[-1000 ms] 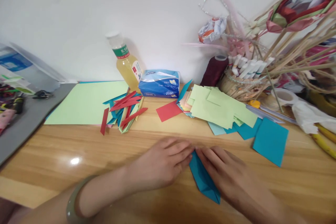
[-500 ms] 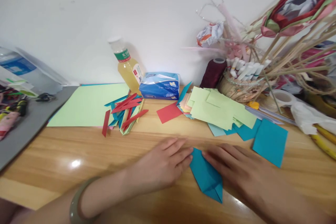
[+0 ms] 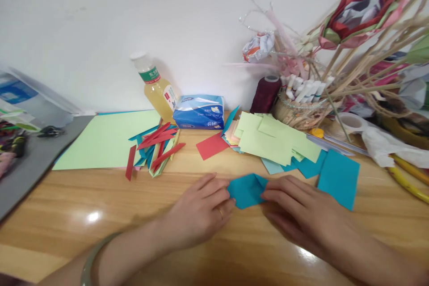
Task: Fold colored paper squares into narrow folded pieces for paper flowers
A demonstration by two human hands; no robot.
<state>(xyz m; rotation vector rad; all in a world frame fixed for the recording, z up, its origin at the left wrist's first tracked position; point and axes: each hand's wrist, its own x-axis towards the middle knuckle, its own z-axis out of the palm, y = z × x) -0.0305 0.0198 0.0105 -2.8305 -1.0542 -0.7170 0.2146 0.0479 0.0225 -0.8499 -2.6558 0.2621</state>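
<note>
A folded blue paper (image 3: 247, 191) is held between my two hands, just above the table or touching it; I cannot tell which. At its left end, my left hand (image 3: 208, 203) has its fingers closed on the edge. My right hand (image 3: 298, 208) pinches the right end, its thumb partly hidden beneath. One corner at the upper right of the paper shows a raised fold. Beyond my hands lie light green paper sheets (image 3: 268, 140) in a loose pile, with blue paper (image 3: 339, 178) to the right and a red paper (image 3: 212, 145) to the left.
Folded red, blue and green strips (image 3: 157, 145) lie heaped by a large green sheet (image 3: 107, 138). Behind stand a drink bottle (image 3: 159, 94), a tissue pack (image 3: 199, 111), a thread spool (image 3: 266, 94) and a basket of markers (image 3: 295, 111). Bananas (image 3: 407, 183) rest at the right edge.
The blue paper has been turned from a slanting upright position to lie crosswise, and moved slightly away from me. My right hand has shifted to its right end. The view has moved slightly.
</note>
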